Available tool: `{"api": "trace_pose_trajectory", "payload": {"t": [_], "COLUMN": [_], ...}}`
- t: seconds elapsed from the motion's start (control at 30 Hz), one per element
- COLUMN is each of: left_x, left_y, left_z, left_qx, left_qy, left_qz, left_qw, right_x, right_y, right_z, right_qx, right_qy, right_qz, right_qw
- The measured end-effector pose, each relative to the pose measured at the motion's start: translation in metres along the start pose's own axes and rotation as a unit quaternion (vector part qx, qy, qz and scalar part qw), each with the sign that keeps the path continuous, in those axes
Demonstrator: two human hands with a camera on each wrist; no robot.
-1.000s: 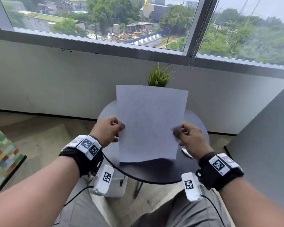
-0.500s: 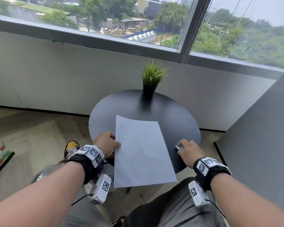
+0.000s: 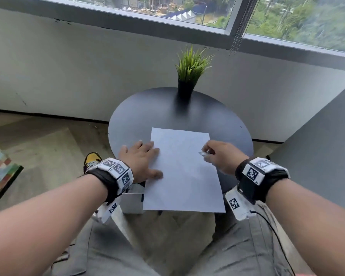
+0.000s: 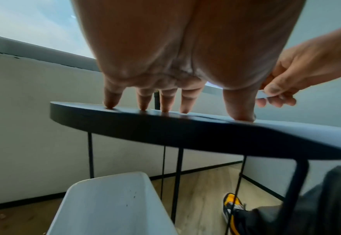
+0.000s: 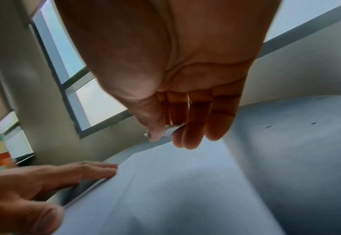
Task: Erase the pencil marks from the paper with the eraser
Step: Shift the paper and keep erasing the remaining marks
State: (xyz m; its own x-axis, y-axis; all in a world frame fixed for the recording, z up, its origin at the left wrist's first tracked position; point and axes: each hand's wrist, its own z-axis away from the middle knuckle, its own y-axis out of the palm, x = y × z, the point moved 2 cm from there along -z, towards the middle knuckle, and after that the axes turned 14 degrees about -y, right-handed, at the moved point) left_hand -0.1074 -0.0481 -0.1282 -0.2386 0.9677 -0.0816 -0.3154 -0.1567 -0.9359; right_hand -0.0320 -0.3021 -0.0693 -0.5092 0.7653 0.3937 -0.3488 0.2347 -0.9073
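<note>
A white rectangular sheet of paper [image 3: 182, 172] lies at the centre of the head view on a round black metal-legged side table [image 3: 139, 116], its lower edge hanging past the table rim. The left hand [image 3: 140, 161], fingers spread flat, presses the sheet's left edge. Right of centre, the right hand [image 3: 220, 156] pinches a small white eraser [image 3: 203, 153] between thumb and fingers above the sheet. A green grass plant in a black pot [image 3: 189, 74] stands above the sheet
</note>
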Motion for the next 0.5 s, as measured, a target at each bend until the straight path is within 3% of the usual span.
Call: {"api": "trace_pose_trajectory", "payload": {"t": [0.2, 0.37, 0.5], "left_x": [-0.021, 0.007, 0.017], "left_y": [0.02, 0.009, 0.01], "left_z": [0.018, 0.002, -0.008], "left_qx": [-0.036, -0.066, -0.032], "left_qy": [0.045, 0.0, -0.008], "left_qz": [0.002, 0.07, 0.038], "left_qw": [0.998, 0.995, 0.999], "right_x": [0.026, 0.032, 0.035], "right_y": [0.034, 0.047, 0.05], "right_z": [-0.031, -0.033, -0.024], "right_qx": [0.045, 0.059, 0.068], "right_qy": [-0.109, -0.171, -0.187], "right_qz": [0.058, 0.102, 0.111], "right_qw": [0.991, 0.978, 0.974]}}
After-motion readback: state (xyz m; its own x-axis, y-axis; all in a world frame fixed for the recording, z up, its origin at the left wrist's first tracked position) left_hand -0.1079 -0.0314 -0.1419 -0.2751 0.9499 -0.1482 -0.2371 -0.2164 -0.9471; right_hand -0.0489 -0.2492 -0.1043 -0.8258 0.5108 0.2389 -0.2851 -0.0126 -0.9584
